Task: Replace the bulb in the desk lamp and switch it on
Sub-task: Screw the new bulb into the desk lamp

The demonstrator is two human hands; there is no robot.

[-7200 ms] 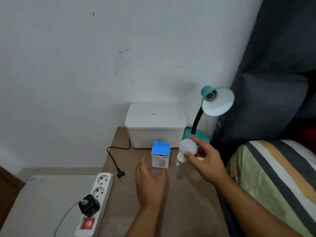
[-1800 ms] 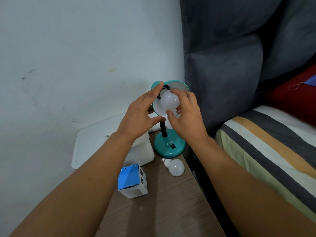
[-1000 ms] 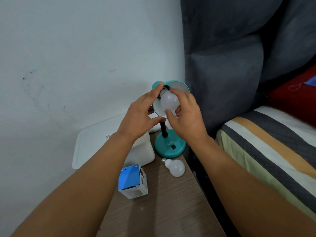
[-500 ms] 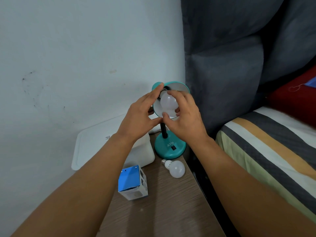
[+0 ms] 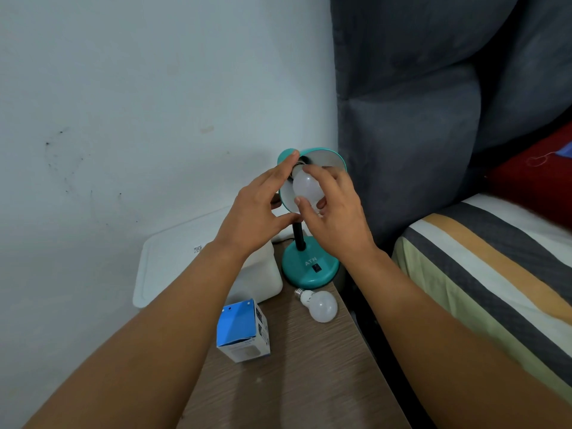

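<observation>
The teal desk lamp [image 5: 310, 267] stands upright on its round base at the far right corner of the worktop [image 5: 309, 382], a black switch on the base, a black neck rising to a teal shade [image 5: 325, 156] with a white inside that tilts toward the viewer. A frosted white bulb [image 5: 305, 188] sits at the socket in the shade, unlit, held by the fingers of the right hand [image 5: 337, 212] while the left hand [image 5: 263, 209] touches the shade's rear. A second white bulb [image 5: 320, 305] lies on its side just at 6 o'clock of the base, its screw cap pointing to 10 o'clock.
</observation>
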